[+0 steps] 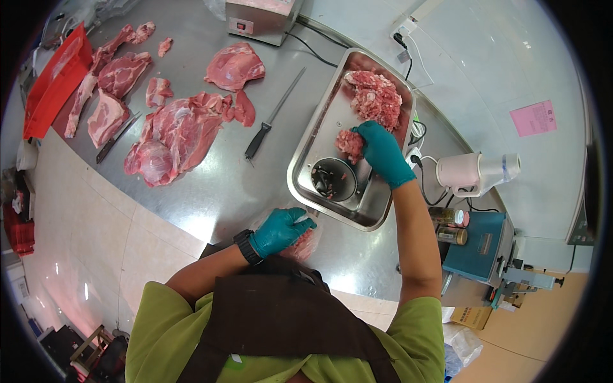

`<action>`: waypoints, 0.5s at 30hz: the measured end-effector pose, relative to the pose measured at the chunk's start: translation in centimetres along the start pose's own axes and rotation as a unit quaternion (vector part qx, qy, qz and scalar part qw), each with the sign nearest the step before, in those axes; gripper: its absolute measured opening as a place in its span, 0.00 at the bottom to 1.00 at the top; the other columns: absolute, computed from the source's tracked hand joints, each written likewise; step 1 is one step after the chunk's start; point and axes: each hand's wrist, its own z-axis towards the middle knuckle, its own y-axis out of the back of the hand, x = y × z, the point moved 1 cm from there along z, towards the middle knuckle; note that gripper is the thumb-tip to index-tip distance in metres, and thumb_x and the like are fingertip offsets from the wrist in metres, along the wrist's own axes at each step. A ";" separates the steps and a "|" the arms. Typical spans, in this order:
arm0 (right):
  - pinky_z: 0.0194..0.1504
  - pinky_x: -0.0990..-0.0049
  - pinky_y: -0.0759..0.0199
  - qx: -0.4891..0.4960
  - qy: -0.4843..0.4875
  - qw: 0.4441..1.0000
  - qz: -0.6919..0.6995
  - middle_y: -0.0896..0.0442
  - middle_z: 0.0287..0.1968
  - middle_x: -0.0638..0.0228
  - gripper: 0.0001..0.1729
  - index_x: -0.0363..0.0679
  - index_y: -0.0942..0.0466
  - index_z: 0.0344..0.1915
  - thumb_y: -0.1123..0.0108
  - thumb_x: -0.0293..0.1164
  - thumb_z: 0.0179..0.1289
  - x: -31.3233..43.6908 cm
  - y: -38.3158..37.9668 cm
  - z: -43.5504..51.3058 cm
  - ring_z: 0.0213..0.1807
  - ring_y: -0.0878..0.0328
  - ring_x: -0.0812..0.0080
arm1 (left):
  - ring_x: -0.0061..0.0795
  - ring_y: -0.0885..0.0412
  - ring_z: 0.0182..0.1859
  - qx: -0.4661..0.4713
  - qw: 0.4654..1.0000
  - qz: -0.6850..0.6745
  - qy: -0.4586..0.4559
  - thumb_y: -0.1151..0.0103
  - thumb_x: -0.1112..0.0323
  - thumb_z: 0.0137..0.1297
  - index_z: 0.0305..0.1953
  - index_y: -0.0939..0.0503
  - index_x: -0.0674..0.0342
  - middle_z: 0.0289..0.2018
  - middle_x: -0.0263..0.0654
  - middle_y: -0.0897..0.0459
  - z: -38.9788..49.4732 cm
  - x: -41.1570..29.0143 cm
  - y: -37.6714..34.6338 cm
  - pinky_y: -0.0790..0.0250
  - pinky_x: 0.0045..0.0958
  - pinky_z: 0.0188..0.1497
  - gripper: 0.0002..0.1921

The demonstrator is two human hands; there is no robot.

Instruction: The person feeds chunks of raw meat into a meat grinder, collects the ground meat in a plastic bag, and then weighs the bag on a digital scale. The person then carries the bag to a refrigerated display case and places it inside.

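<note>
My right hand (383, 152), in a teal glove, grips a clump of minced meat (349, 145) inside a deep steel tray (311, 129). A larger heap of mince (376, 99) lies at the tray's far end, and a round metal bowl (345, 179) with bits of meat in it stands at the near end. Close to the table's front edge, my left hand (283, 230), also gloved, holds the top of a clear plastic bag (312, 242) with mince inside. The bag is left of and below the tray's near corner.
On the steel table (201, 210) lie large raw meat cuts (177, 134), a honing steel (275, 115), a knife (117, 139) and a red plastic crate (60, 81). A steel machine (261, 21) stands at the back. Right of the tray are cables, a pink tumbler (457, 172), jars (448, 215) and a blue-topped machine (479, 246).
</note>
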 end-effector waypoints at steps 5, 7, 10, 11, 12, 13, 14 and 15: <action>0.48 0.65 0.24 0.059 0.007 0.998 -0.006 0.17 0.42 0.59 0.14 0.39 0.18 0.46 0.40 0.18 0.59 4.9 0.8 -2.5 0.45 0.19 0.54 | 0.52 0.16 0.37 0.010 1.000 0.003 0.019 0.42 0.60 0.70 0.41 0.14 0.60 0.36 0.48 0.15 -0.1 -0.2 0.2 0.24 0.41 0.40 0.11; 0.50 0.64 0.25 0.076 0.051 0.995 -0.046 0.17 0.42 0.60 0.15 0.40 0.18 0.46 0.38 0.19 0.58 6.4 0.9 -3.1 0.47 0.20 0.55 | 0.52 0.16 0.37 0.017 1.000 0.006 0.019 0.42 0.60 0.71 0.41 0.14 0.60 0.36 0.48 0.15 0.0 -0.2 0.2 0.24 0.41 0.40 0.11; 0.51 0.63 0.25 0.095 0.044 0.994 -0.013 0.16 0.44 0.62 0.13 0.40 0.17 0.45 0.38 0.19 0.59 9.0 2.1 -3.4 0.47 0.19 0.57 | 0.52 0.16 0.37 0.014 1.000 0.010 0.020 0.42 0.60 0.71 0.41 0.14 0.59 0.36 0.49 0.15 -0.1 -0.1 0.1 0.24 0.41 0.40 0.11; 0.50 0.64 0.24 0.092 0.055 0.994 -0.004 0.15 0.44 0.62 0.13 0.40 0.16 0.45 0.39 0.18 0.60 9.4 2.4 -3.4 0.47 0.19 0.58 | 0.52 0.16 0.37 0.012 1.000 0.011 0.022 0.42 0.59 0.71 0.41 0.14 0.59 0.36 0.49 0.15 -0.1 -0.1 0.1 0.24 0.41 0.40 0.11; 0.50 0.65 0.24 0.077 0.022 0.995 0.053 0.15 0.44 0.62 0.13 0.40 0.16 0.44 0.40 0.17 0.60 9.3 2.8 -3.4 0.46 0.18 0.59 | 0.52 0.16 0.37 0.010 1.000 0.013 0.023 0.42 0.59 0.71 0.41 0.14 0.59 0.36 0.49 0.15 -0.1 0.0 0.1 0.24 0.41 0.40 0.12; 0.49 0.67 0.24 0.062 -0.011 0.992 0.110 0.14 0.44 0.63 0.13 0.39 0.16 0.44 0.41 0.16 0.61 9.0 3.2 -3.3 0.45 0.17 0.61 | 0.52 0.16 0.37 0.008 1.000 0.006 0.026 0.42 0.59 0.71 0.40 0.14 0.59 0.35 0.49 0.15 -0.2 0.1 0.0 0.24 0.42 0.40 0.12; 0.49 0.68 0.24 0.048 -0.044 0.984 0.166 0.14 0.44 0.63 0.13 0.39 0.16 0.43 0.42 0.14 0.62 8.5 3.5 -3.3 0.45 0.17 0.63 | 0.52 0.16 0.37 0.006 1.000 0.000 0.029 0.42 0.59 0.71 0.40 0.14 0.59 0.35 0.49 0.15 -0.2 0.4 -0.1 0.24 0.42 0.40 0.12; 0.48 0.69 0.24 0.036 -0.059 0.986 0.154 0.14 0.43 0.63 0.14 0.39 0.16 0.43 0.44 0.13 0.62 7.9 3.9 -3.2 0.44 0.16 0.64 | 0.52 0.16 0.37 0.005 1.000 -0.007 0.030 0.42 0.58 0.71 0.40 0.14 0.59 0.35 0.49 0.15 -0.1 0.3 -0.1 0.24 0.42 0.40 0.12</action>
